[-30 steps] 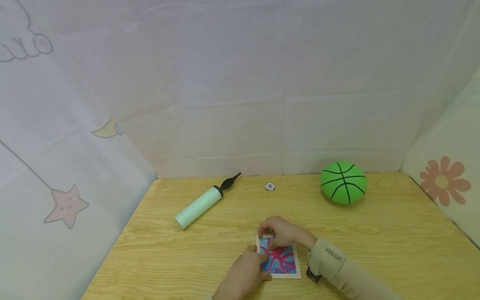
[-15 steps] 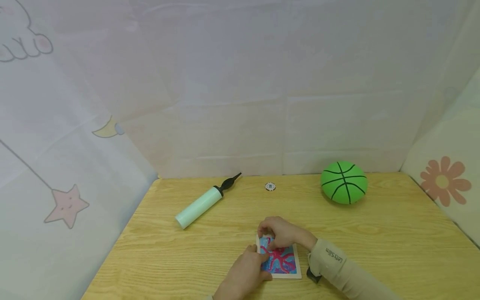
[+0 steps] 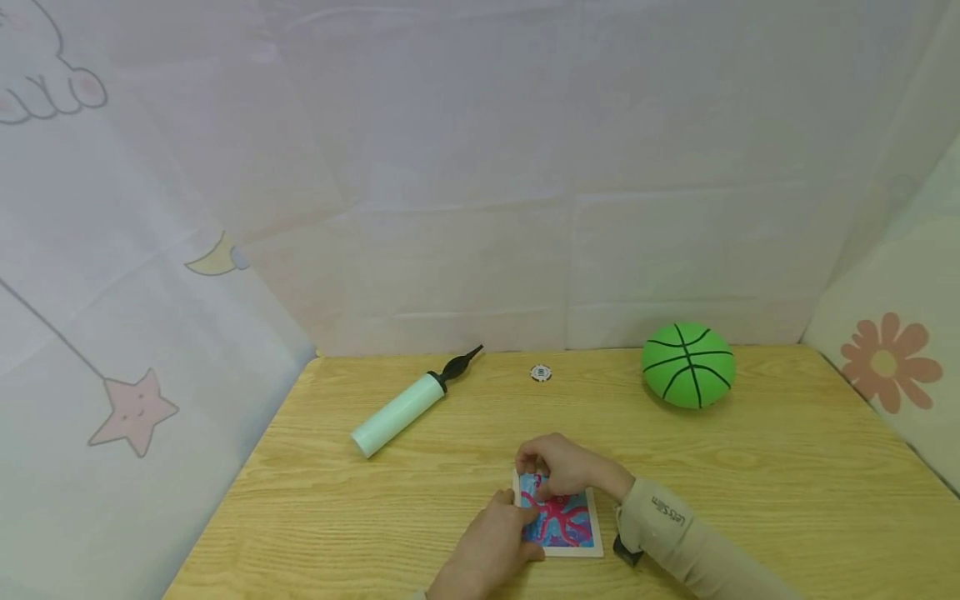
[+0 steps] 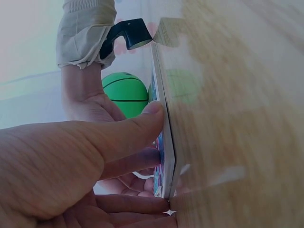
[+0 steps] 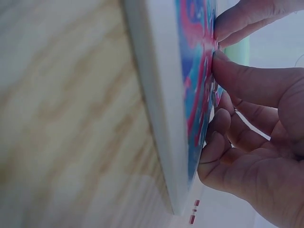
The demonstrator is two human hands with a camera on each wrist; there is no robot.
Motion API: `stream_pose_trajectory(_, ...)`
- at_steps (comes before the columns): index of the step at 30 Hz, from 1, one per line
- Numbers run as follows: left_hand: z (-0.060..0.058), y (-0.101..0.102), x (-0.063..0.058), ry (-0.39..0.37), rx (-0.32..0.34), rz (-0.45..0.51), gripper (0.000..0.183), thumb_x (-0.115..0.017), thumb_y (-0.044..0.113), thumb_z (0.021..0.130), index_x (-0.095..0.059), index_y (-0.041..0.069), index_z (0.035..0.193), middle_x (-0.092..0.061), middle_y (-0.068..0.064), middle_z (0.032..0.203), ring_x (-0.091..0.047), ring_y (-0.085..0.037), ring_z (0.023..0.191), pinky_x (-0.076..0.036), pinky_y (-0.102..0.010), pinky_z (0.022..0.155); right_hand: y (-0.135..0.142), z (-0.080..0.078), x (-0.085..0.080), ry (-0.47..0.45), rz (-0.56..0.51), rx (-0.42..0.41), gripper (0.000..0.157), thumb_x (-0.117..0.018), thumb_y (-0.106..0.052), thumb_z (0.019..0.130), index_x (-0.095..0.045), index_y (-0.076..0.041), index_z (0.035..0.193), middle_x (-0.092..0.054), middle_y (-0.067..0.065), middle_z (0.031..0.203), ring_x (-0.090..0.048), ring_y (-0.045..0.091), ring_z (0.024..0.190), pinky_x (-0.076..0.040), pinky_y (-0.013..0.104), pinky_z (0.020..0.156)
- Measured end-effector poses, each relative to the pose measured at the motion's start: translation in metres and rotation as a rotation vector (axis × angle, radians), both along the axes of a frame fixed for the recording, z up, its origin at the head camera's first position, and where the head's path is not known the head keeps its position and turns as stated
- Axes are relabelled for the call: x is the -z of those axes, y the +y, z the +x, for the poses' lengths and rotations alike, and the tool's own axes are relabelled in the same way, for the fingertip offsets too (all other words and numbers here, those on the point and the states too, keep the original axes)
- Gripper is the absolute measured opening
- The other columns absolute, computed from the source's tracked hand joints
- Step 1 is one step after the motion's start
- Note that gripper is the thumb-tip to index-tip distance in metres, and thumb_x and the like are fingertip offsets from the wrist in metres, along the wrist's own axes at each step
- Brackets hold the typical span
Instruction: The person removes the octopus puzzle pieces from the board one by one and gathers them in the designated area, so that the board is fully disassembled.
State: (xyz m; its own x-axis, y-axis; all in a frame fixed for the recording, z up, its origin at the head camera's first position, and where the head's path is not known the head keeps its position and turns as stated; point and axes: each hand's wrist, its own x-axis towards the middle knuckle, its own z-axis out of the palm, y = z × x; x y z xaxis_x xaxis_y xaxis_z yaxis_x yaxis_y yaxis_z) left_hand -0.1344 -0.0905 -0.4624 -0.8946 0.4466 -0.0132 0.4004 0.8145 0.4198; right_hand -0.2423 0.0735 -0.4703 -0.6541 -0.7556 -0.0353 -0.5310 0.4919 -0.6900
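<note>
A square board (image 3: 570, 552) with a white border lies flat on the table. Its picture (image 3: 573, 523) shows a pink octopus on blue and purple. My left hand (image 3: 487, 540) grips the board's near left corner, thumb (image 4: 151, 111) against the near edge and a finger on the picture. From the far side my right hand (image 3: 564, 465) reaches over the board. Its fingers are curled at the far left corner, and the thumb (image 5: 242, 78) touches the picture. A small raised edge shows by that thumb in the right wrist view; what it belongs to I cannot tell.
A mint-green hand pump (image 3: 401, 417) with a black nozzle lies on the wooden table (image 3: 315, 517) at the back left. A poker chip (image 3: 540, 372) is at the back middle, and a green ball (image 3: 687, 367) with black lines stands back right. Printed cloth (image 3: 465, 208) hangs behind.
</note>
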Motion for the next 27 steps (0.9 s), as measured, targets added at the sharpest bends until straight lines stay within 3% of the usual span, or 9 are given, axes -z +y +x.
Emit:
stream_pose_trajectory(6,-0.0006,0.0007,-0.0001,0.0,0.0,-0.012,0.044,-0.08,0.029,0.076,-0.071,0.007,0.113,-0.06,-0.011,0.105,-0.057,-0.013,0.089,-0.053,-0.028,0.078,0.0005,0.0004,-0.0014,-0.006,-0.007,0.009,0.032,-0.079,0.004,0.073,-0.061,-0.011,0.095,-0.057,0.001,0.083,-0.049,0.013,0.068,-0.043,0.02,0.06)
stream_pose_trajectory(15,-0.0008,0.0008,0.0015,0.001,0.006,-0.007,0.044,-0.08,0.028,0.076,-0.071,0.007,0.114,-0.06,-0.01,0.107,-0.056,-0.014,0.092,-0.053,-0.026,0.078,0.0018,0.0009,-0.0016,0.023,-0.021,0.006,0.028,-0.08,0.001,0.073,-0.064,-0.01,0.092,-0.055,-0.002,0.08,-0.048,0.009,0.068,-0.043,0.021,0.062)
stream_pose_trajectory(27,-0.001,0.0014,0.0006,-0.006,0.007,-0.016,0.042,-0.079,0.027,0.078,-0.07,0.007,0.114,-0.061,-0.012,0.11,-0.058,-0.015,0.094,-0.053,-0.028,0.079,0.0046,0.0028,-0.0017,0.027,-0.068,0.035,0.018,-0.059,0.006,0.088,-0.065,-0.01,0.093,-0.059,-0.003,0.081,-0.048,0.006,0.072,-0.044,0.023,0.066)
